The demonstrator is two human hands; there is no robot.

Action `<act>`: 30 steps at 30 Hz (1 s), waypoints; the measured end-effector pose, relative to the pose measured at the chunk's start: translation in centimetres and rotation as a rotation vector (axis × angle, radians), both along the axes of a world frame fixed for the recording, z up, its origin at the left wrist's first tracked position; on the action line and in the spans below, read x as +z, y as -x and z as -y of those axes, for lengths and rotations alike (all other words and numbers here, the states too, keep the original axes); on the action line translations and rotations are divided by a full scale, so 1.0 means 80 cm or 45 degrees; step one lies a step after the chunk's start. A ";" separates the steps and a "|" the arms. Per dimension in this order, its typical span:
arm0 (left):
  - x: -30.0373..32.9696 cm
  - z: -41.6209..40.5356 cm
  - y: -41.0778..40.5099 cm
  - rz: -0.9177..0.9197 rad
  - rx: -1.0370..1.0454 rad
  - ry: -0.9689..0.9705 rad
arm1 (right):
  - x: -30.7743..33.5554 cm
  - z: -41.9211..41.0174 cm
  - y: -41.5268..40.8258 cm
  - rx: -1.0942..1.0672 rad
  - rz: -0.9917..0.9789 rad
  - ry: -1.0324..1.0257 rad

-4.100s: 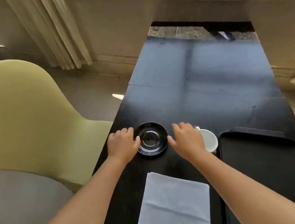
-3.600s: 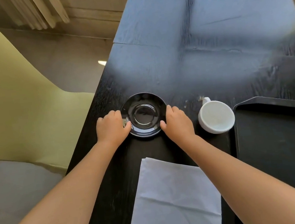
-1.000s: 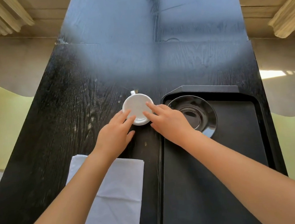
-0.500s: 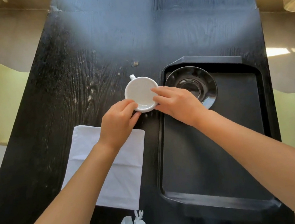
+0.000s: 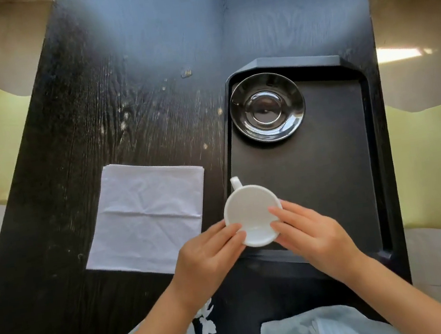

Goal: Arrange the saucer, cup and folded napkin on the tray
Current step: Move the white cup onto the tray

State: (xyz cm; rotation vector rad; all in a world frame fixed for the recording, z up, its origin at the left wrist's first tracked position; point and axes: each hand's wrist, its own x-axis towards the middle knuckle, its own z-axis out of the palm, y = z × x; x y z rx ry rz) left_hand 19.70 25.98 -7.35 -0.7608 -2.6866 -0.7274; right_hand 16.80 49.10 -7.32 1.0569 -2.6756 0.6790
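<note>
The white cup (image 5: 252, 213) — on the table beside the tray (image 5: 326, 181) a second ago — is now gripped by both hands, left hand (image 5: 208, 254) and right hand (image 5: 314, 236), over the tray's near-left corner.

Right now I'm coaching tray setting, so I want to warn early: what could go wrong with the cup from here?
1. The white cup is pinched only at its near rim by the left hand and right hand; it may tip or slip.
2. It sits over the tray near edge, far from the black saucer; it may clip the rim.
3. It could land off-centre and clink.
</note>
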 end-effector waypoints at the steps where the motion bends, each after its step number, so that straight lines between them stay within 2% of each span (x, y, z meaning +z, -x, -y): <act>1: -0.002 0.000 -0.007 0.018 -0.015 0.012 | -0.002 -0.001 -0.007 0.004 0.012 -0.016; 14: -0.025 -0.003 -0.031 0.048 -0.016 0.102 | -0.015 0.000 -0.030 -0.047 0.052 -0.102; 23: -0.018 0.000 -0.035 0.200 -0.053 0.130 | -0.008 0.004 -0.035 -0.095 0.099 -0.149; 27: 0.011 0.015 -0.038 0.265 -0.058 0.066 | 0.016 0.012 -0.050 -0.269 0.160 -0.258; 30: 0.033 0.052 -0.037 0.242 0.037 0.032 | 0.047 0.047 -0.063 -0.435 0.091 -0.118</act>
